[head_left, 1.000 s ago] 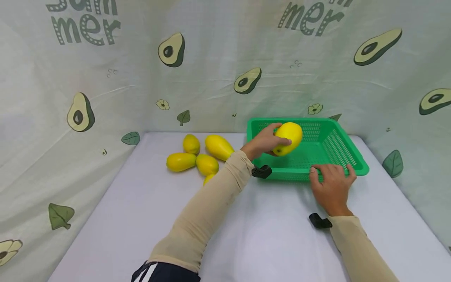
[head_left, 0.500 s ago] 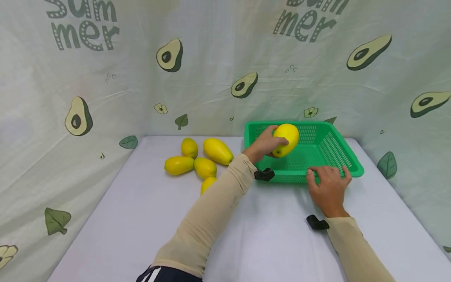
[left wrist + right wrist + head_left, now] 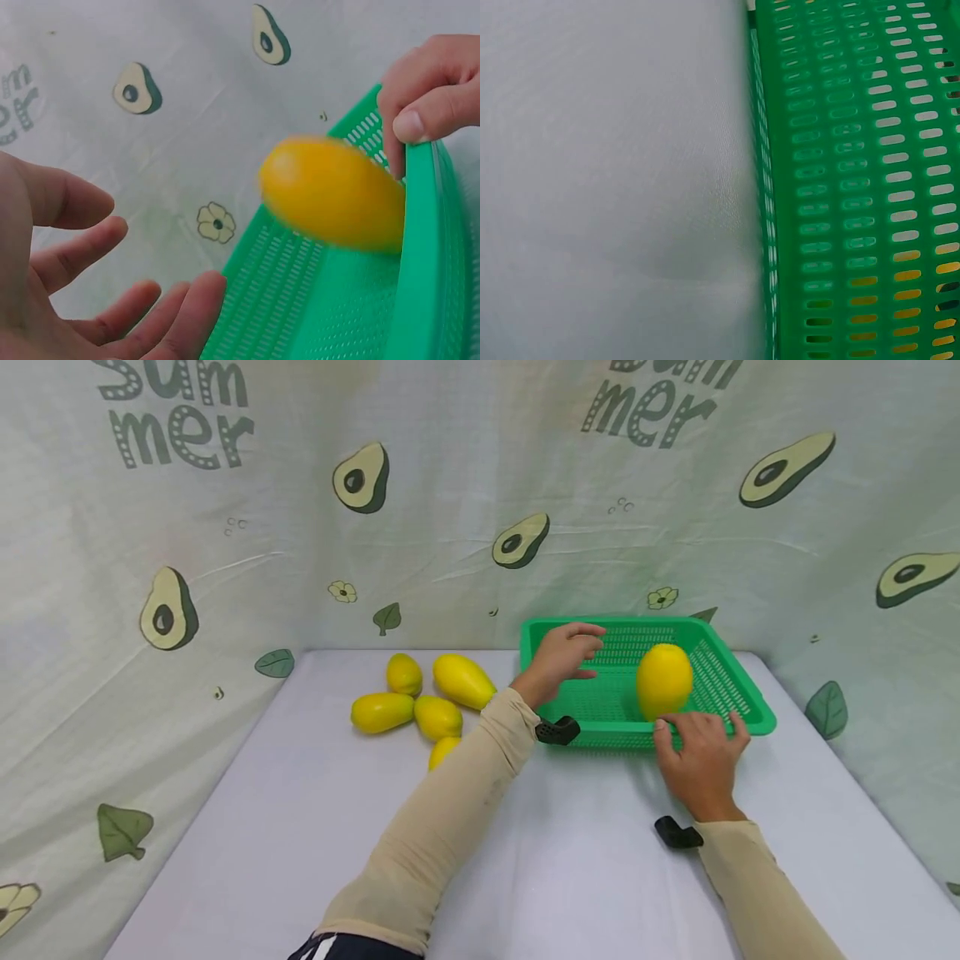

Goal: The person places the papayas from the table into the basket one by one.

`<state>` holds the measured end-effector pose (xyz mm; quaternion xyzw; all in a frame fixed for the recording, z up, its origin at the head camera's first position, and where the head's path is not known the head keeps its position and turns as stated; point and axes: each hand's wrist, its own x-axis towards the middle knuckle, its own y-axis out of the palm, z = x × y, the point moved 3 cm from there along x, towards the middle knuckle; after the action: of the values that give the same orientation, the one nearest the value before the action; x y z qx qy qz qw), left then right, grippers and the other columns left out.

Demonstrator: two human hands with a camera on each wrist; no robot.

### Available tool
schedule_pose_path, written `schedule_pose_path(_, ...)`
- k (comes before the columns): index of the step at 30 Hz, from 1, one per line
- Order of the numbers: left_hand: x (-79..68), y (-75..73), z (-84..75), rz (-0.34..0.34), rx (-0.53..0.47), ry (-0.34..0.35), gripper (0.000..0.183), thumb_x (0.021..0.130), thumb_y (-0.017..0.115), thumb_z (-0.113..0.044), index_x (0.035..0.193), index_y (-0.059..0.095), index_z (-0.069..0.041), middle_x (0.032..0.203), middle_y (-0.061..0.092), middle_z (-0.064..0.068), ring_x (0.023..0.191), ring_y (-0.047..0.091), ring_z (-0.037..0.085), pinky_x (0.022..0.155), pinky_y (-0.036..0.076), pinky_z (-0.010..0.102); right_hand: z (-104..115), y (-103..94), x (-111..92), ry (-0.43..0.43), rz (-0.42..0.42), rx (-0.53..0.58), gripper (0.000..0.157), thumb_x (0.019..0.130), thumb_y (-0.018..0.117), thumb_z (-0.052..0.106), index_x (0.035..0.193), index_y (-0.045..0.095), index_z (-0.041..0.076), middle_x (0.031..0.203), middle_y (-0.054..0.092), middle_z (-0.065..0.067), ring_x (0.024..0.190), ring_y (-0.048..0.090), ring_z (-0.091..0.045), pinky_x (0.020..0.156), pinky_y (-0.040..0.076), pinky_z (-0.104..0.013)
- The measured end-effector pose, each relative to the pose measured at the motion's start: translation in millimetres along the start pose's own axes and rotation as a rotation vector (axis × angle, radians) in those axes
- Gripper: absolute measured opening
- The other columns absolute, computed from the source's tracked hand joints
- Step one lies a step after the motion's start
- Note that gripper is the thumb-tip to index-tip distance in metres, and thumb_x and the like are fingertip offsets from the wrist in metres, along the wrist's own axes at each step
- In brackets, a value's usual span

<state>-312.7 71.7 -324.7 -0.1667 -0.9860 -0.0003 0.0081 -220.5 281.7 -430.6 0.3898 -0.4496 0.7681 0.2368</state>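
Note:
A large yellow mango-like fruit (image 3: 664,681) is inside the green plastic basket (image 3: 611,727), near its front wall on the right. In the left wrist view the same fruit (image 3: 330,195) is blurred, its lower end by the basket's rim (image 3: 420,255). My left hand (image 3: 558,662) is over the basket's left side, fingers spread and apart from the fruit. My right hand (image 3: 701,764) grips the front rim, thumb outside and fingers over the inner side. The right wrist view shows the slotted basket wall (image 3: 836,225), with yellow showing through lower slots; the hand is out of sight there.
Left of the basket lie several yellow fruits: a long one (image 3: 463,681), a small one behind (image 3: 404,674), one at the far left (image 3: 382,712), a rounder one (image 3: 438,718), and one (image 3: 442,752) partly behind my left sleeve. A printed cloth (image 3: 442,568) hangs behind the table.
My left hand has let go of the large yellow fruit, which has shifted right inside the basket, towards the front rim. The left fingers have spread. My right hand stays on the rim.

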Motion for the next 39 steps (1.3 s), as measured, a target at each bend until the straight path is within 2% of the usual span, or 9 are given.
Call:
schedule_pose_path(6, -9.0, -21.0, 6.0, 0.015, 0.021, -0.02, 0.021, 0.103, 0.058, -0.021, 0.119, 0.068, -0.012, 0.116, 0.065, -0.002, 0.118, 0.061, 0.031, 0.083, 0.058, 0.035, -0.4, -0.4, -2.2, 0.008, 0.011, -0.001, 0.034, 0.098, 0.049, 0.028, 0.095, 0.068, 0.001, 0.092, 0.067, -0.021, 0.098, 0.054, -0.045, 0.112, 0.009, -0.064)
schedule_pose_path(11, -18.5, -41.0, 13.7, 0.024, 0.066, -0.03, 0.023, 0.104, 0.058, -0.024, 0.121, 0.067, -0.012, 0.119, 0.065, -0.001, 0.114, 0.064, 0.027, 0.085, 0.057, 0.035, -2.2, 0.3, -4.6, 0.02, 0.013, -0.005, 0.034, 0.098, 0.049, 0.028, 0.095, 0.068, 0.0, 0.094, 0.067, -0.022, 0.1, 0.054, -0.045, 0.112, 0.009, -0.065)
schedule_pose_path(18, -34.6, -62.2, 13.6, 0.011, 0.098, -0.005, 0.024, 0.103, 0.058, -0.023, 0.121, 0.066, -0.011, 0.122, 0.066, 0.004, 0.104, 0.068, 0.02, 0.086, 0.057, 0.034, -2.3, -0.2, -2.1, 0.004, 0.004, 0.012, 0.034, 0.098, 0.049, 0.027, 0.094, 0.067, 0.0, 0.093, 0.067, -0.024, 0.097, 0.053, -0.046, 0.11, 0.01, -0.067)
schedule_pose_path(24, -45.0, -73.2, 15.6, -0.039, 0.095, 0.021, 0.023, 0.104, 0.056, -0.023, 0.119, 0.067, -0.01, 0.112, 0.07, 0.004, 0.107, 0.067, 0.029, 0.087, 0.056, 0.037, -2.9, -3.0, -3.7, 0.019, 0.015, 0.01, 0.034, 0.097, 0.051, 0.026, 0.097, 0.069, -0.002, 0.096, 0.068, -0.025, 0.098, 0.053, -0.046, 0.111, 0.009, -0.066)
schedule_pose_path(30, -55.2, -89.5, 13.6, -0.046, 0.146, 0.021, 0.027, 0.105, 0.054, -0.024, 0.124, 0.065, -0.008, 0.117, 0.069, 0.011, 0.102, 0.068, 0.022, 0.088, 0.056, 0.038, -1.6, -3.7, -5.8, 0.032, 0.019, 0.014, 0.032, 0.097, 0.053, 0.025, 0.096, 0.069, -0.003, 0.097, 0.068, -0.026, 0.098, 0.053, -0.047, 0.111, 0.009, -0.066)
schedule_pose_path(33, -63.0, -103.2, 13.6, -0.06, 0.173, 0.018, 0.028, 0.105, 0.054, -0.026, 0.124, 0.064, -0.007, 0.115, 0.069, 0.009, 0.101, 0.068, 0.021, 0.09, 0.055, 0.039, -0.7, -3.1, -5.4, 0.025, 0.004, 0.019, 0.034, 0.097, 0.052, 0.026, 0.096, 0.068, -0.004, 0.095, 0.068, -0.026, 0.097, 0.053, -0.047, 0.111, 0.009, -0.066)
schedule_pose_path(39, -87.8, -134.6, 16.7, -0.156, 0.165, 0.042, 0.026, 0.104, 0.056, -0.024, 0.122, 0.064, -0.008, 0.117, 0.068, 0.011, 0.102, 0.067, 0.023, 0.093, 0.053, 0.043, 1.7, 3.6, 0.1, -0.003, -0.016, 0.036, 0.036, 0.098, 0.051, 0.027, 0.094, 0.068, -0.004, 0.092, 0.067, -0.026, 0.097, 0.053, -0.047, 0.111, 0.009, -0.066)
